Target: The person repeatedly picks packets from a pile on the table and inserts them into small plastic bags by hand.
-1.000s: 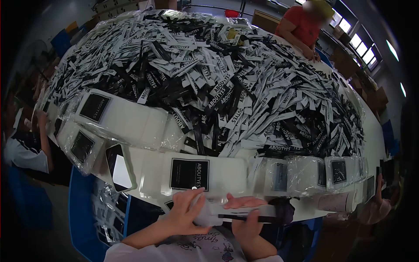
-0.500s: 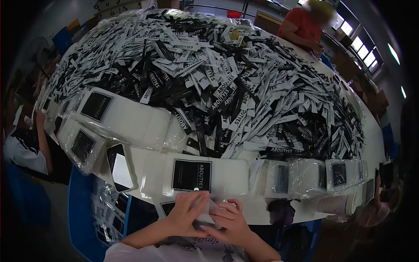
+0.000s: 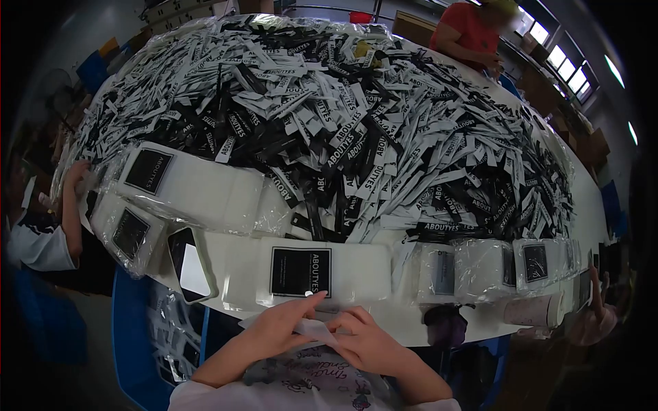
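A thin translucent plastic bag (image 3: 317, 331) is stretched between my two hands, close to my body at the table's front edge. My left hand (image 3: 279, 326) pinches one side of it, index finger pointing forward over the stack ahead. My right hand (image 3: 362, 337) grips the other side with curled fingers. Part of the bag lies hidden behind the hands. Just beyond them rests a stack of frosted bags with a black ABOUTYES label (image 3: 301, 272). Farther away, a huge heap of black and white ABOUTYES strip packets (image 3: 343, 130) covers the table.
A phone (image 3: 191, 266) lies left of the stack. Wrapped bag bundles (image 3: 195, 181) sit at the left, more (image 3: 480, 270) at the right. A blue bin (image 3: 130, 335) holds packets below. A paper cup (image 3: 531, 310) lies right. Co-workers (image 3: 466, 34) are around the table.
My hands have shifted slightly down and apart, with the plastic bag now spread between them. The co-worker's hand at the left has moved up toward the heap.
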{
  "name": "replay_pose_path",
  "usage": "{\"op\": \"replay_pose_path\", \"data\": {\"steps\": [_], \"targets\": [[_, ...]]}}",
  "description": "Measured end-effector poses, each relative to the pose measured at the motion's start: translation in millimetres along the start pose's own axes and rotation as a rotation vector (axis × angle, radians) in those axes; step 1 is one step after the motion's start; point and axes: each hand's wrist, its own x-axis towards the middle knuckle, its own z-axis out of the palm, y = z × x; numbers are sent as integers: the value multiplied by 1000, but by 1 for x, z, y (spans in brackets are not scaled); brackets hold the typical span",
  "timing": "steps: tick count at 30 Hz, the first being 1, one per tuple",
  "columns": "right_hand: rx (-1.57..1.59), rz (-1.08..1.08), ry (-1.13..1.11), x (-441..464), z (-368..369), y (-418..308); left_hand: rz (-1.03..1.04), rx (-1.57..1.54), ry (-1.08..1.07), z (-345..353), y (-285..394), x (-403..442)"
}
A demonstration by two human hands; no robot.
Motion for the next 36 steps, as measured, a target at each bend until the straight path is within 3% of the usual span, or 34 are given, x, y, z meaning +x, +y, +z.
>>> {"op": "replay_pose_path", "data": {"steps": [2, 3, 4, 5, 7, 8, 12, 14, 15, 17, 18, 20, 21, 23, 25, 26, 27, 28, 29, 31, 33, 35, 36], "targets": [[-5, 8, -44, 4, -1, -6, -182, -116, 53, 4, 6, 0], [59, 77, 216, 6, 2, -9, -180, -114, 56, 7, 8, 1], [123, 145, 474, 8, 4, -11, -117, -221, 188, 11, 8, 1], [122, 141, 470, 5, 8, -11, -52, -328, 321, 14, 8, 1], [734, 566, 506, -4, 17, -11, -77, -476, 278, 16, 3, -1], [587, 528, 417, -6, 13, -10, -100, -622, 225, 17, 1, -2], [447, 450, 449, -8, 18, -5, -56, -631, 298, 23, 0, -2], [504, 346, 496, -6, 24, -2, 137, -341, 384, 19, 1, -4], [496, 349, 501, -5, 21, -4, 143, -346, 380, 17, -3, -6], [400, 421, 285, 0, 12, -8, 120, -535, 256, 10, -14, -14], [399, 423, 292, 3, 8, -5, 280, -469, 205, -1, -16, -15], [240, 1, 215, 10, -5, 7, 238, -431, 73, -22, -14, -35], [79, 54, 251, 10, -20, 15, 207, -427, 20, -35, -21, -52], [-274, 155, 366, 5, -57, 45, -122, -455, 2, -54, -38, -103], [-531, 310, 456, 3, -94, 80, -702, -151, -84, -74, -35, -132], [-650, 336, 465, 0, -107, 101, -700, -147, -84, -71, -37, -140], [-650, 337, 471, -3, -116, 119, -686, 151, 24, -67, -39, -150], [-651, 306, 281, -5, -125, 134, -660, 447, 136, -66, -40, -154], [-651, 273, 91, -5, -129, 143, -655, 449, 142, -65, -40, -151], [-589, 272, 83, 2, -137, 139, -490, -6, 168, -53, -36, -137], [-524, 272, 69, 9, -143, 131, -490, -85, 142, -49, -31, -119], [-291, 443, 383, 14, -144, 121, -274, -86, 144, -42, -41, -105], [-392, 339, 444, 17, -148, 126, -273, -87, 146, -38, -40, -94]]}}
